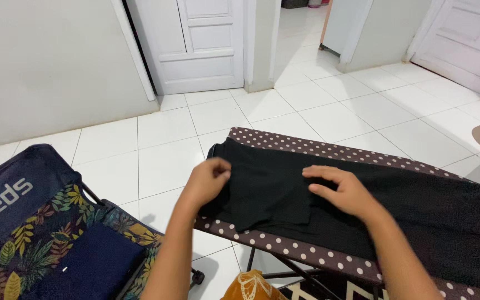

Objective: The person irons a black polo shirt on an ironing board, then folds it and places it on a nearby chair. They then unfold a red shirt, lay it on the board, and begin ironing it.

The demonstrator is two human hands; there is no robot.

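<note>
A black garment (273, 189) lies spread on an ironing board (306, 147) with a brown cover dotted white. My left hand (209, 180) pinches the garment's left edge between thumb and fingers. My right hand (343, 189) presses down on the cloth near its middle, fingers curled on a fold. Part of the garment is folded over itself between the two hands. The rest of the cloth runs off to the right under my right forearm.
A dark bag with a leaf-patterned lining (45, 233) sits at lower left, with a folded navy cloth (84, 266) in it. An orange patterned item (251, 286) lies under the board. White floor tiles (156, 144), a white door (201, 44) and a doorway (306, 33) lie beyond.
</note>
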